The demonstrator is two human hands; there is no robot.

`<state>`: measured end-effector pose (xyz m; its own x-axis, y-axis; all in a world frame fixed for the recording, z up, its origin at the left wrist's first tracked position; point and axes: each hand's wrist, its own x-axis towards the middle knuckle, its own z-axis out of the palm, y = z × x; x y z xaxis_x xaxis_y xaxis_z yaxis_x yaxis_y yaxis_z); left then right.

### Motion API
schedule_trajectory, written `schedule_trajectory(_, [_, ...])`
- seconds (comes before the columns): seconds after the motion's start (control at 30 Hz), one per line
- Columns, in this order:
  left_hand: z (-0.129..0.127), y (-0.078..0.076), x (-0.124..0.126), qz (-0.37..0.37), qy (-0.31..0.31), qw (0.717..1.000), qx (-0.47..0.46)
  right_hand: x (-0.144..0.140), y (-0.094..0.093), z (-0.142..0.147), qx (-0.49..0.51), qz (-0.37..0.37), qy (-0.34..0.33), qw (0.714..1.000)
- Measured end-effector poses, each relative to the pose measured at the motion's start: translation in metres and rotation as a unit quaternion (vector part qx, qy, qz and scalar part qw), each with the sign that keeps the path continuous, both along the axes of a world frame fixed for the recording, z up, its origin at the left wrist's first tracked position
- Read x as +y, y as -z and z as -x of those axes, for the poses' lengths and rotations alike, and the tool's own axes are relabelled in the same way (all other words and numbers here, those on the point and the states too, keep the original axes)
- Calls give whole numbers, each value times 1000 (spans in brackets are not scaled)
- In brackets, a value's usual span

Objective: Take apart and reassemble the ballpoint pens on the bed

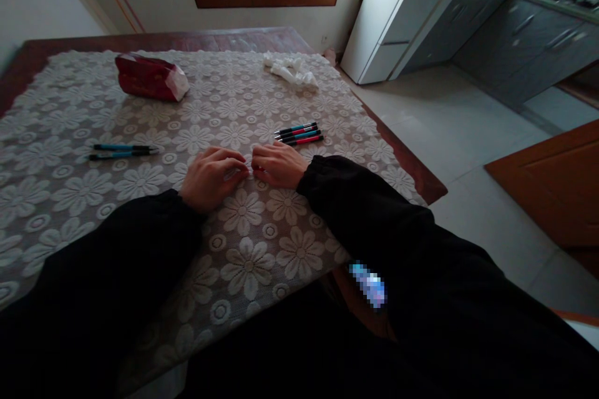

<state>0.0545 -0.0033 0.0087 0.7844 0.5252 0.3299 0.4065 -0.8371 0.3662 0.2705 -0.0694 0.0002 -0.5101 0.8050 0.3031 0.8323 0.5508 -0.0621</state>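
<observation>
My left hand [213, 176] and my right hand [279, 165] rest close together on the flowered lace tablecloth [248, 265]. Fingers of both are curled, the tips pinched near each other. Whatever lies between them is too small or hidden to make out. Just beyond my right hand is a row of several pens [299, 132] with blue, black and red barrels, partly hidden by its knuckles. To the left of my left hand lie two blue-and-black pens [122, 151], side by side.
A red tissue pack [147, 78] stands at the far left of the table, crumpled white tissue [292, 72] at the far right. The table's wooden edge [412, 168] shows on the right. Past it are a white fridge [384, 12] and a wooden chair [552, 181].
</observation>
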Motion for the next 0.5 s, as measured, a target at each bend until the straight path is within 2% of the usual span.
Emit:
schedule_trajectory(0.13, [0, 0, 0, -1, -13, 1000, -18, 0, -1, 0, 17, 12, 3, 1000])
schedule_trajectory(0.3, [1, -3, 2, 23, -123, 992, -18, 1, -5, -5, 38, 29, 17, 999])
schedule_trajectory(0.4, [3, -3, 4, 48, -122, 991, 11, 1, -7, -8, 45, 36, 22, 998])
schedule_trajectory(0.5, [3, -1, 4, 32, -114, 992, 30, 1, -8, -12, 48, 46, 24, 997])
